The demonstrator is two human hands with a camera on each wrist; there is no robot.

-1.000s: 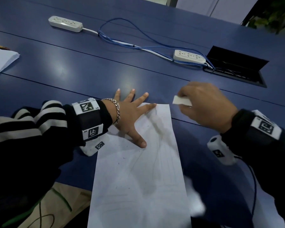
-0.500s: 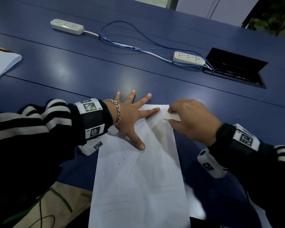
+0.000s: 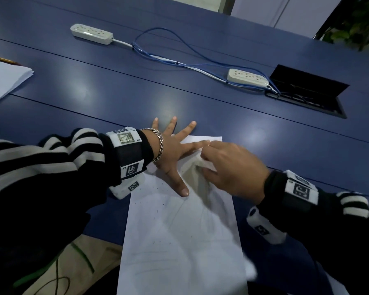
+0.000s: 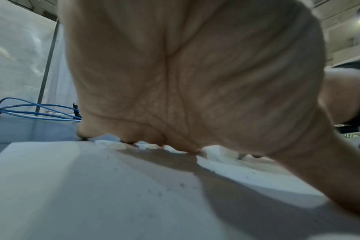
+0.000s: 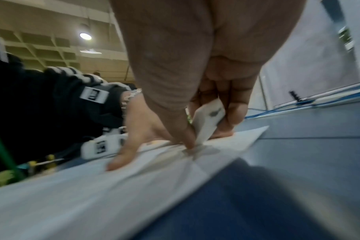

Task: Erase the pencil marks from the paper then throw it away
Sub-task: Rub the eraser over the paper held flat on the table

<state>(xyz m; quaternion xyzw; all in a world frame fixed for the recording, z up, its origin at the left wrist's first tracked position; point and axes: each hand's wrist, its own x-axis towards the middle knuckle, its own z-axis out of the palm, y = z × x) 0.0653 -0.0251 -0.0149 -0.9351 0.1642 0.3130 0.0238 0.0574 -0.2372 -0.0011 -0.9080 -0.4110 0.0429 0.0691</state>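
Since a second earlier, the right hand [image 3: 228, 167] had come down from beside the sheet onto the paper [image 3: 179, 241], pinching the white eraser [image 5: 208, 120] between thumb and fingers with its edge on the sheet's upper part. Flat and spread, the left hand [image 3: 175, 152] pinned the paper's top-left to the blue desk [image 3: 115, 99]. Faint pencil marks [image 3: 149, 271] remained lower down. Short strokes away from the pinning hand would likely keep the thin sheet from buckling or tearing.
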